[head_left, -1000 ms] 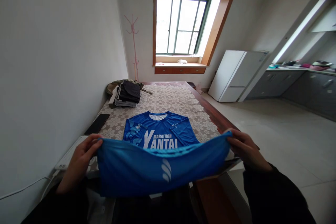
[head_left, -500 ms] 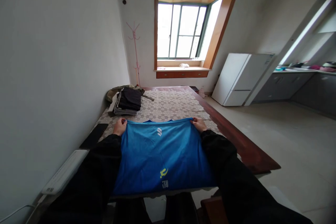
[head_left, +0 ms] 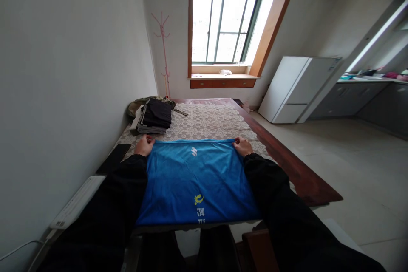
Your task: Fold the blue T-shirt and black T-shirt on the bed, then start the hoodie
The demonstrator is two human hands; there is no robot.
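A blue shirt [head_left: 197,178] lies spread over the near part of the table, its lower end at the table's front edge. It bears a white mark near the far edge, and a yellow mark with white characters near the front. My left hand [head_left: 144,145] pinches its far left corner. At the far right corner my right hand [head_left: 243,146] is closed on the cloth in the same way. Between the two hands the far edge runs nearly straight. Some wrinkles cross the right side of the fabric.
Dark folded clothes [head_left: 155,115] are stacked at the table's left, beyond my left hand. A black flat object [head_left: 113,158] and a white box-like strip [head_left: 78,202] with a cable lie along the left wall. A patterned tablecloth [head_left: 210,120] covers the wooden table [head_left: 293,174].
The shirt's far edge has come down flat against the table, with both hands still holding its corners. More of the white characters shows near the front. My view has tilted down slightly.
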